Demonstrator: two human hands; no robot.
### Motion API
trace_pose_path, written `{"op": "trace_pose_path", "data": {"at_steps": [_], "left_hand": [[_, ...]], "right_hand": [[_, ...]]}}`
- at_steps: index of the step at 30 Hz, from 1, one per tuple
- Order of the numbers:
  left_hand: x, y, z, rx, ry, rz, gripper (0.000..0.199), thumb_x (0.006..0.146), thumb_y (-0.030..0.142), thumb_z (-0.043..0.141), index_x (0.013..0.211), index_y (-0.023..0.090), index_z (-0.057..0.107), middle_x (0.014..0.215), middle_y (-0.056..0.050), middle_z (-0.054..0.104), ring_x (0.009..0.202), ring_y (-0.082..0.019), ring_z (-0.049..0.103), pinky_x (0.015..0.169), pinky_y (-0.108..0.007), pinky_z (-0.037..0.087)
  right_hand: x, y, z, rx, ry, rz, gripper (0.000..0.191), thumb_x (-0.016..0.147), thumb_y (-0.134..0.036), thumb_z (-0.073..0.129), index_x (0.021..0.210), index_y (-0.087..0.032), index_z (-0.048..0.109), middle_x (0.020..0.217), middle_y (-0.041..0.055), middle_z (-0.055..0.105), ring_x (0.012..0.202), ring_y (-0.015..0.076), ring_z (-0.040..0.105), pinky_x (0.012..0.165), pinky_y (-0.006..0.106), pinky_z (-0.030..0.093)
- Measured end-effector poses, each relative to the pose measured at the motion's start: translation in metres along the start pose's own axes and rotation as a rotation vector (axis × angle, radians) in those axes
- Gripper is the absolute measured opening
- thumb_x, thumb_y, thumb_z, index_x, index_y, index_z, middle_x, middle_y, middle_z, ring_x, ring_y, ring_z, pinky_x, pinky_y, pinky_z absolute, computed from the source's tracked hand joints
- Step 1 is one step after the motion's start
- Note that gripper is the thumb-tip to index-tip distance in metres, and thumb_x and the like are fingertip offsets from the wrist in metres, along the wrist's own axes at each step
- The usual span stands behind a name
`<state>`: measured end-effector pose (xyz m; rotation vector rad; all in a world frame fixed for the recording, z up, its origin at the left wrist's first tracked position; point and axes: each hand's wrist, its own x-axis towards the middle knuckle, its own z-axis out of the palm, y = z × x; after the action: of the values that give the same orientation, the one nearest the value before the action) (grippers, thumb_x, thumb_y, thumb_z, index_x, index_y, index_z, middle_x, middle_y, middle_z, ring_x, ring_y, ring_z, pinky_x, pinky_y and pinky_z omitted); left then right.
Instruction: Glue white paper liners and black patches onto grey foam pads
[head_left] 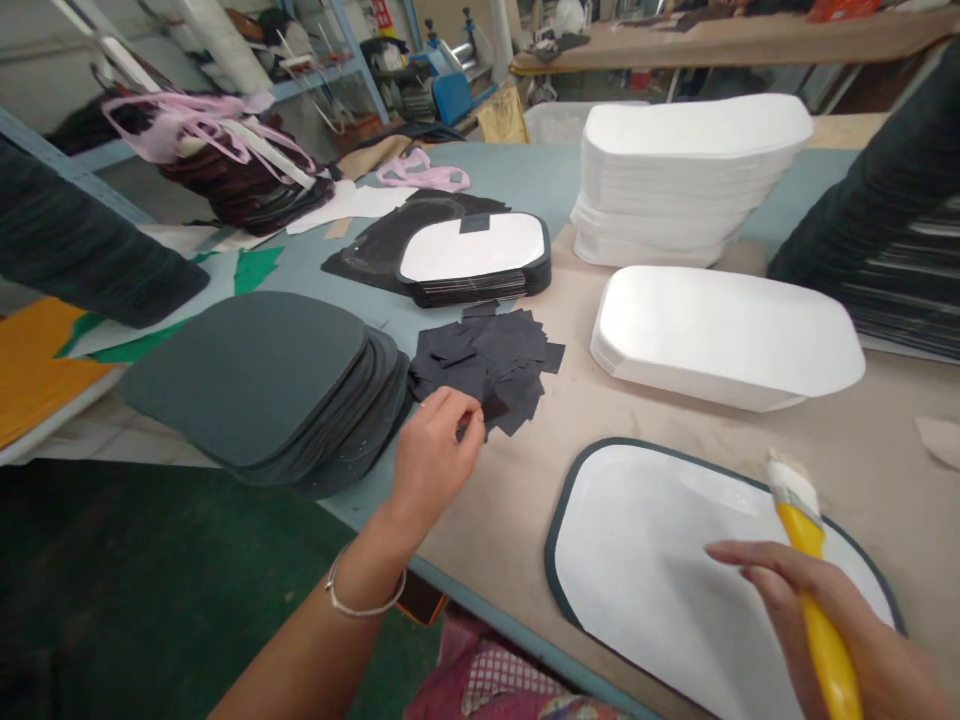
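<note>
Stack of dark grey pads lies near the tabletop's near edge, just beside the left hand, fingers pinched together at loose black scraps; open tabletop separates them from the white-coated panel, where the right hand wraps a yellow-handled paint brush
</note>
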<state>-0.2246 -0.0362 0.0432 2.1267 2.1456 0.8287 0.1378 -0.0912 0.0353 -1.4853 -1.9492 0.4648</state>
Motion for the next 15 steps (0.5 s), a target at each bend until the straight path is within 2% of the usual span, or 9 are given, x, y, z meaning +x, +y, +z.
{"op": "trace_pose_path", "data": {"at_steps": [2,5,7,9,11,12,14,15], "left_hand": [[-0.009,0.041,0.003,-0.122,-0.005,0.131,0.016,0.096,0.014,0.049,0.085,0.020,0.058,0.089,-0.005,0.063,0.089,-0.020,0.061,0.083,-0.034,0.049],[-0.022,0.100,0.013,-0.261,-0.057,0.300,0.016,0.097,0.012,0.049,0.087,0.019,0.059,0.088,-0.006,0.064,0.089,-0.021,0.061,0.084,-0.037,0.050],[-0.031,0.128,0.022,-0.339,-0.102,0.362,0.016,0.097,0.011,0.049,0.087,0.019,0.059,0.087,-0.006,0.064,0.089,-0.021,0.061,0.084,-0.037,0.051],[-0.039,0.146,0.031,-0.457,-0.153,0.342,0.016,0.098,0.013,0.048,0.088,0.019,0.060,0.088,-0.007,0.064,0.089,-0.021,0.062,0.082,-0.037,0.051],[-0.046,0.154,0.039,-0.637,-0.263,0.158,0.011,0.098,0.022,0.051,0.096,0.019,0.061,0.092,-0.007,0.065,0.083,-0.018,0.062,0.076,-0.034,0.051],[-0.049,0.155,0.043,-0.752,-0.376,0.011,0.015,0.099,0.029,0.052,0.103,0.019,0.061,0.090,-0.006,0.066,0.075,-0.017,0.061,0.069,-0.032,0.050],[-0.054,0.157,0.051,-1.002,-0.690,-0.313,0.033,0.099,0.047,0.050,0.114,0.018,0.058,0.077,-0.003,0.065,0.057,-0.013,0.055,0.054,-0.026,0.043],[-0.055,0.157,0.055,-1.114,-0.846,-0.452,0.039,0.098,0.053,0.048,0.113,0.018,0.057,0.069,-0.001,0.063,0.051,-0.012,0.051,0.048,-0.024,0.038]], "right_hand": [[0.008,-0.019,0.009,0.044,0.039,-0.042,0.019,0.098,-0.046,0.055,0.108,-0.029,0.058,0.109,0.0051,0.074,0.095,0.0262,0.073,0.082,0.039,0.055],[0.019,-0.038,0.022,0.155,0.098,-0.060,0.022,0.094,-0.038,0.064,0.106,-0.028,0.049,0.116,0.0070,0.068,0.108,0.0252,0.066,0.092,0.040,0.050],[0.021,-0.042,0.025,0.210,0.127,-0.053,0.021,0.094,-0.029,0.064,0.106,-0.027,0.047,0.111,0.0056,0.065,0.105,0.0225,0.065,0.090,0.036,0.050],[0.017,-0.042,0.021,0.252,0.164,-0.028,0.018,0.095,-0.020,0.061,0.104,-0.027,0.047,0.102,0.0027,0.062,0.097,0.0188,0.064,0.084,0.031,0.050],[0.009,-0.039,0.011,0.286,0.200,-0.005,0.018,0.095,-0.014,0.059,0.101,-0.027,0.048,0.094,0.0005,0.058,0.090,0.0158,0.061,0.079,0.027,0.050],[0.004,-0.037,0.006,0.302,0.215,0.004,0.019,0.094,-0.013,0.060,0.100,-0.027,0.048,0.092,-0.0002,0.057,0.088,0.0147,0.060,0.078,0.025,0.049],[-0.005,-0.032,-0.004,0.340,0.226,0.027,0.020,0.094,-0.012,0.060,0.099,-0.027,0.048,0.090,-0.0012,0.054,0.084,0.0130,0.058,0.076,0.023,0.049],[-0.008,-0.028,-0.007,0.357,0.221,0.045,0.019,0.094,-0.012,0.060,0.099,-0.026,0.048,0.089,-0.0014,0.053,0.084,0.0125,0.057,0.075,0.022,0.049]]}}
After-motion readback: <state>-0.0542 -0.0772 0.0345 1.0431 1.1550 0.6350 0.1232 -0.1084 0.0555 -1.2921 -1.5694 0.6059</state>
